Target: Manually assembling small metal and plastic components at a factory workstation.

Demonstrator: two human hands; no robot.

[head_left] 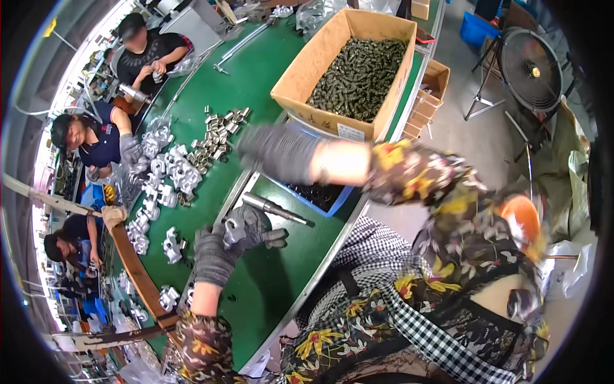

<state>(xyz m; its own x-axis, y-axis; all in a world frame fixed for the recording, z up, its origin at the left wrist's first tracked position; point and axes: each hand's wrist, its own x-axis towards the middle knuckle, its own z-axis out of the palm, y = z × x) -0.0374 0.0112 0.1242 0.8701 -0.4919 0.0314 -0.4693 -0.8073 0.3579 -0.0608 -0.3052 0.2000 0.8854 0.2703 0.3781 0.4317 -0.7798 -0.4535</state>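
My left hand, in a dark grey knitted glove, is closed around a small silver metal casting, with some fingers reaching to the right. Beside it on the green tabletop lies a thick steel rod with a narrower end. My right hand, gloved the same way, is smeared by motion above the table, left of the cardboard box; its fingers and anything in them cannot be made out. Short shiny metal sleeves lie in a heap beyond it, beside a pile of silver castings.
A cardboard box full of small dark parts stands at the far right of the table. Partly under my right arm is a blue tray with black parts. Co-workers sit along the left side. A fan stands at right.
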